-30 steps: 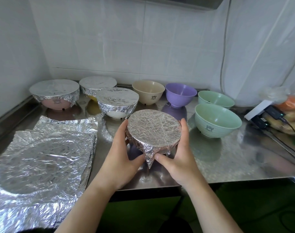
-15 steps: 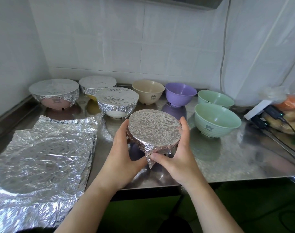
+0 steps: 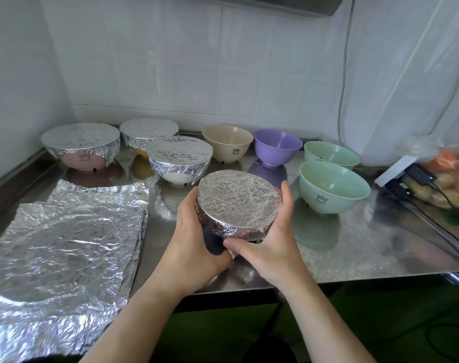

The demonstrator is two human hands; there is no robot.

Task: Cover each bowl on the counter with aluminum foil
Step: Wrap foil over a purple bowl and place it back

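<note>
Tilted nearer now — foil-covered bowl (image 3: 239, 199) between both hands' fingers (image 3: 286, 191).

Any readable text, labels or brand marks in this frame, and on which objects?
No text can be read.
Beige bowl: small dark emblem, too small to read.
Near green bowl: similar emblem, unreadable.
Pink foil-covered bowl: faint emblem below the foil, unreadable.
Black devices at right: no legible marking.

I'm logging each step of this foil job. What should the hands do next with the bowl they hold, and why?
Probably press the loose foil flap flat under the foil-wrapped bowl: the left hand and right hand cup it, and that corner sticks out at the right thumb.
</note>
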